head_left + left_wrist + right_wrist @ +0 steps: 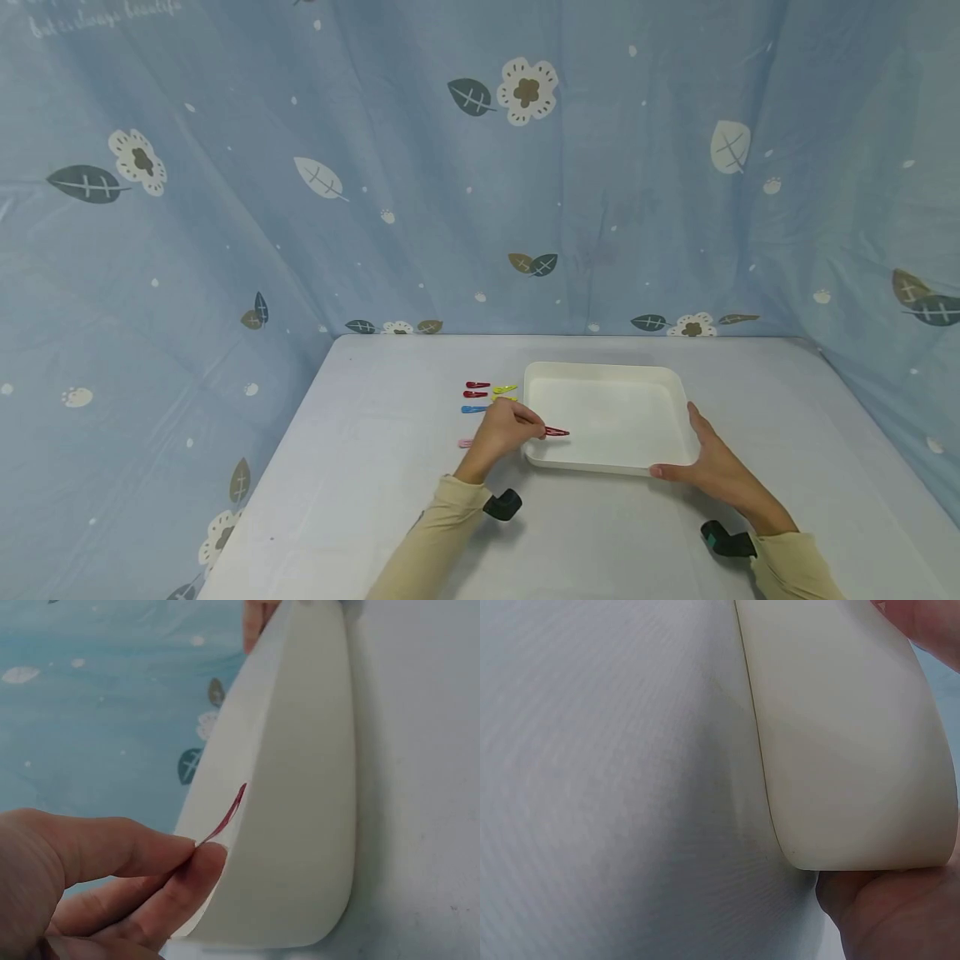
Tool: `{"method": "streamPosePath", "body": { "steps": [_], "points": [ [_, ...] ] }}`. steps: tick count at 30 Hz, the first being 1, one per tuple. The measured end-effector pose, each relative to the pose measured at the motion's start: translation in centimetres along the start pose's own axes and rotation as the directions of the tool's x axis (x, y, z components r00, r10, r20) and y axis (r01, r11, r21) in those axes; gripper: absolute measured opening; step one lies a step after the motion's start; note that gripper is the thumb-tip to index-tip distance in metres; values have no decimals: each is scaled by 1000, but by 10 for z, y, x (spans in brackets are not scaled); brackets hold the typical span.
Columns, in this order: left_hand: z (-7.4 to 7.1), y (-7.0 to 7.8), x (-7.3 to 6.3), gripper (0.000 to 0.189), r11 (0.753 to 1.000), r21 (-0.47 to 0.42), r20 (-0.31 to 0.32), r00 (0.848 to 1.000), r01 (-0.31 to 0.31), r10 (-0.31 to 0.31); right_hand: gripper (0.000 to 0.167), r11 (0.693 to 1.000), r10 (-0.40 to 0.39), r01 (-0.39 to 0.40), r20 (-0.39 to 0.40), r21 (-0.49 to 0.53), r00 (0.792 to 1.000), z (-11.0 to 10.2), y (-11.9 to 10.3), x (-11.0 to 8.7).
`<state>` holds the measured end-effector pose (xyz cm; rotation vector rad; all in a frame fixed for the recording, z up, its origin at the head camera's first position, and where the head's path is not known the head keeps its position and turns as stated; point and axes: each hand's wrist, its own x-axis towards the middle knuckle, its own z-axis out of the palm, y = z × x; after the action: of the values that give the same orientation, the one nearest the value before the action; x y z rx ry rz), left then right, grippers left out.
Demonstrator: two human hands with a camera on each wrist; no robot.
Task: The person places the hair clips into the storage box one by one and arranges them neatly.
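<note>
A red snap hair clip (557, 432) is pinched between the thumb and fingertips of my left hand (504, 427). The clip hangs over the left end of a shallow white tray (585, 468). In the left wrist view, the narrow clip (227, 816) sticks out past the fingertips beside the tray wall (307, 780). My right hand (723, 473) holds the tray's near right corner, thumb on the front side and fingers along the right side. The right wrist view shows the tray's outer wall (847, 750) between thumb and fingers.
Left of the tray lie more hair clips: two red ones (477, 385), yellow ones (505, 389), a blue one (473, 409) and a pink one (465, 443). My left hand partly covers this group. A white table (360, 483) bears everything, with a blue patterned curtain (420, 167) behind.
</note>
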<state>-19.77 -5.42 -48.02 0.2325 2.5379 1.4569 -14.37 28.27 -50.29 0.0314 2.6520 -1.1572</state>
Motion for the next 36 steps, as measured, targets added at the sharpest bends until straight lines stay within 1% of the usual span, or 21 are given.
{"method": "streamPosePath", "body": {
  "steps": [5,9,15,24,31,36],
  "points": [
    [5,4,-1,4,993,111,-38,998,46,-42,143,1000,-12,12,-4,19,1000,0,-1,-1],
    [9,8,-3,3,978,201,-68,996,63,-50,143,1000,-20,20,-10,16,1000,1,0,-1],
    [12,12,-5,6,958,281,-91,995,59,-34,143,1000,-18,18,-13,0,1000,1,0,-1],
    [17,14,-7,7,912,409,-99,995,42,-1,144,1000,-10,10,-11,-7,1000,1,0,-1],
    [20,14,-9,9,889,458,-91,996,29,14,143,1000,-2,2,2,-13,1000,0,-1,-1],
    [21,17,-11,9,863,504,-86,996,23,23,143,1000,-10,10,-6,-6,1000,1,0,-1]
  ]
}}
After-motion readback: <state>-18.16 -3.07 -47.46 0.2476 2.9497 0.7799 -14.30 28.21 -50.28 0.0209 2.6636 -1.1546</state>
